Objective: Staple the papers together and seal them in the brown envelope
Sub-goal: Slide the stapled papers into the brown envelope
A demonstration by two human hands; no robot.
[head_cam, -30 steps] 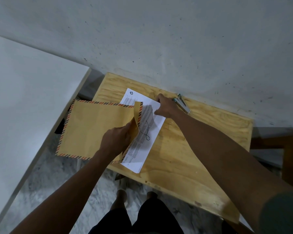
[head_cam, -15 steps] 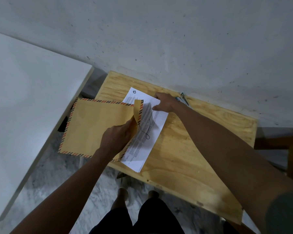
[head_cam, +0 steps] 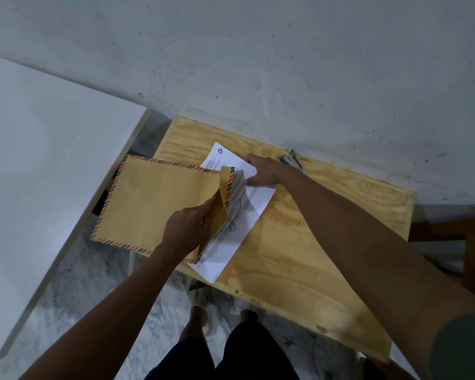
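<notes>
Papers [head_cam: 247, 198] lie at table centre-left, white printed sheets, left part already under the mouth of the brown envelope [head_cam: 159, 204], right part still out on the wood. Staple not visible, can't tell if stapling is done; stapler [head_cam: 292, 160] lies at 1 o'clock from the papers near the far table edge, nobody touching it, so likely done. Envelope lies flat at 9 o'clock of the papers, striped border, overhanging the left table edge, flap [head_cam: 226, 185] standing up and open.

Left hand [head_cam: 188, 229] at 7 o'clock of the papers, fingers curled on the envelope's open edge, holding the mouth apart. Right hand [head_cam: 263, 172] at 12 o'clock of the papers, fingers fairly straight, pressing flat on the top right corner of the sheets, looks like a push toward the envelope; not a pinch as far as visible.

Progress, judged: insertion underway, roughly mid-task. Left: slide sheets fully in, fold flap down, seal. Risk: sheet corner catching on the flap or mouth edge.

Table [head_cam: 327, 242] is light plywood, against a grey wall. White surface [head_cam: 39, 165] at far 9 o'clock. Person's feet visible below at 6 o'clock.
</notes>
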